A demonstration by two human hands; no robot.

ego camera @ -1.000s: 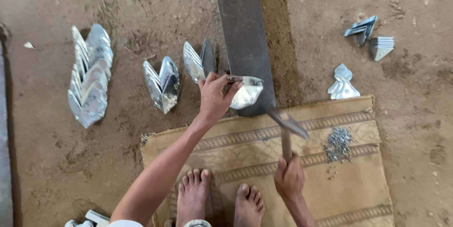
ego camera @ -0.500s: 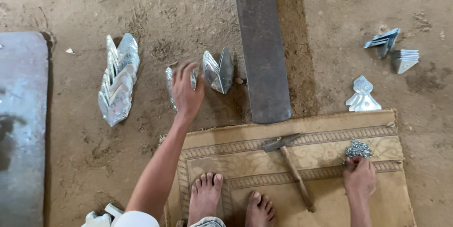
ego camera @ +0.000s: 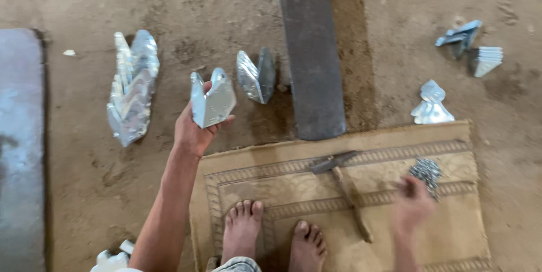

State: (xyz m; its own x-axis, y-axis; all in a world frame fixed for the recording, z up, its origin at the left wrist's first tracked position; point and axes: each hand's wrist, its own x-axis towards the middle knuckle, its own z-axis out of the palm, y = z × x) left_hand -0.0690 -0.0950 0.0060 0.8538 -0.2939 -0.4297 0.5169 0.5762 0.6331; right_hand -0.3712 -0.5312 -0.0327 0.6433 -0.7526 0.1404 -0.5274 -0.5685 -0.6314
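Galvanised sheet-metal brackets (ego camera: 213,101), folded to a V with pointed tips and nested as a small bright stack, sit in the left hand (ego camera: 196,129) left of frame centre; the fingers curl under the stack and the thumb presses its near face, so the grip is closed around the metal. Half a second ago that hand was flat on the ground over the same brackets; now it has lifted them clear of the dirt.

Just to their right another pair of shiny brackets (ego camera: 257,76) stands on the ground beside a long, dull grey steel bar (ego camera: 311,51) that runs down from the top edge. A long nested row of brackets (ego camera: 133,86) lies at centre left, and three smaller groups lie at upper right (ego camera: 432,104).

A tan woven mat (ego camera: 457,232) with a patterned border fills the lower right. A hammer (ego camera: 347,190) with a wooden handle lies on it, and a heap of small grey nails (ego camera: 427,171) sits near its right edge. The right hand (ego camera: 412,207) is blurred just below the nails; I cannot tell whether its fingers are spread or pinching. It was on the heap before and has drawn slightly down and left. Two bare feet (ego camera: 271,235) rest on the mat.

A flat grey metal sheet (ego camera: 20,148) runs down the left edge.
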